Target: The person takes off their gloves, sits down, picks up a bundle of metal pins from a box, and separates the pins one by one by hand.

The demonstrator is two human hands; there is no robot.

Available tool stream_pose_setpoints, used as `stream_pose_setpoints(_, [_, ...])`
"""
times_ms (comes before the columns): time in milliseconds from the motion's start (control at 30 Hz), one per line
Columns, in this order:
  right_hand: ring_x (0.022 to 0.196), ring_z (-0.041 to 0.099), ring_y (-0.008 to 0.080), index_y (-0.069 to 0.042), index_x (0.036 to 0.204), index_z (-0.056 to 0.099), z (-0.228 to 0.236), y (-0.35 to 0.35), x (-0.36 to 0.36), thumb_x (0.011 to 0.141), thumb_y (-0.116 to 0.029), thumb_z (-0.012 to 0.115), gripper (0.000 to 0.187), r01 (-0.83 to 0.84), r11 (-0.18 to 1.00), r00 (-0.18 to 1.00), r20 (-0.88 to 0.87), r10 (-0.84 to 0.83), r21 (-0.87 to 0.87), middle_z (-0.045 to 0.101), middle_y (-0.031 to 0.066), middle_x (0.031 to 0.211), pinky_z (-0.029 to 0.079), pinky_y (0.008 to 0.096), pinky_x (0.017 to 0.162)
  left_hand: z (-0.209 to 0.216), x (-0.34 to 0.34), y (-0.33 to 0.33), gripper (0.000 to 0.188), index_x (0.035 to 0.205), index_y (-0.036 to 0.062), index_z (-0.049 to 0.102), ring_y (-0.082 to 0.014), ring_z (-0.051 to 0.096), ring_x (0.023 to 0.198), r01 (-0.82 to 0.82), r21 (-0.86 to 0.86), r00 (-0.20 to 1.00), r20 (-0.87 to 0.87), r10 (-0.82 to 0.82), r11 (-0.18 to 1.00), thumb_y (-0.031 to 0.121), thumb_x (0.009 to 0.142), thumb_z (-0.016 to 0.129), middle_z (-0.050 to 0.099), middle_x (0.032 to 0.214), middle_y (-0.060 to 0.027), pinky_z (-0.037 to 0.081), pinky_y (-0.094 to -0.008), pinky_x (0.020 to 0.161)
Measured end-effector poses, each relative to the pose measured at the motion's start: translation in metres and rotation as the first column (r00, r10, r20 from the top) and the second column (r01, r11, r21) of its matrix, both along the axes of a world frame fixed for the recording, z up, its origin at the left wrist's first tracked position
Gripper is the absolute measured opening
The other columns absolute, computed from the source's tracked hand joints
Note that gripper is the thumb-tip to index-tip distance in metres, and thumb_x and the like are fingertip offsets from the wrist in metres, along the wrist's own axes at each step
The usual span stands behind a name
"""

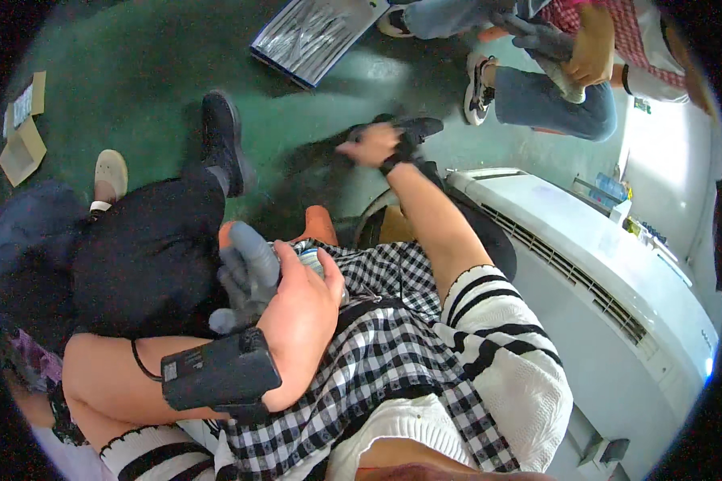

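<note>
My left hand (301,309) is closed around a bundle of grey work gloves (253,268) in front of my lap. Grey glove fingers stick out past it toward the left, while my own fingers cover the rest. A black strapped-on box (221,370) with a cable sits on my left wrist. My right hand (373,146) is stretched forward, low over the green floor, and smeared by motion. A dark band circles that wrist. Just beyond it lies a black shape (419,128), perhaps a shoe. Whether the right fingers hold anything is not visible.
A long white appliance (553,216) with a vent flanks me on the right. A seated person's dark-trousered leg (148,252) is close on my left. Ahead stands a box of silvery packets (321,36). Another person at upper right holds grey gloves (541,40). Opened cardboard (22,152) lies far left.
</note>
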State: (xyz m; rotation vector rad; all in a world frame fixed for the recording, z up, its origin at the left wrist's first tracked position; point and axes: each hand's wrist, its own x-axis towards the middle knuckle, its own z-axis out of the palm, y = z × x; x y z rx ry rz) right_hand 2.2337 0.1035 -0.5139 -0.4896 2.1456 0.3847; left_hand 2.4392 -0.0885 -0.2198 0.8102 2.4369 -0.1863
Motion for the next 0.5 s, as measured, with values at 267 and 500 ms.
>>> stream_pose_setpoints(267, [0.1, 0.056, 0.0346, -0.005, 0.104, 0.059, 0.032, 0.014, -0.015, 0.077, -0.055, 0.059, 0.057, -0.252, 0.953, 0.965, 0.027, 0.26, -0.166, 0.06, 0.0158, 0.108, 0.043, 0.0469, 0.085, 0.001, 0.003, 0.002, 0.046, 0.127, -0.0049, 0.043, -0.0278, 0.062, 0.084, 0.032, -0.011, 0.997, 0.065, -0.031, 0.999, 0.01, 0.084, 0.044, 0.065, 0.085, -0.0137, 0.037, -0.0546, 0.092])
stream_pose_setpoints(500, [0.124, 0.043, 0.0356, 0.001, 0.126, 0.05, 0.048, 0.153, -0.128, 0.087, -0.063, 0.034, 0.077, 0.498, 0.857, 0.771, -0.519, -0.369, 0.13, 0.046, 0.0229, 0.132, 0.034, 0.0407, 0.103, -0.002, 0.016, 0.0, 0.042, 0.122, -0.003, 0.052, -0.0311, 0.06, 0.09, 0.097, 0.01, 0.995, 0.028, -0.097, 0.995, 0.009, 0.082, 0.048, 0.058, 0.105, -0.0201, 0.039, -0.0601, 0.088])
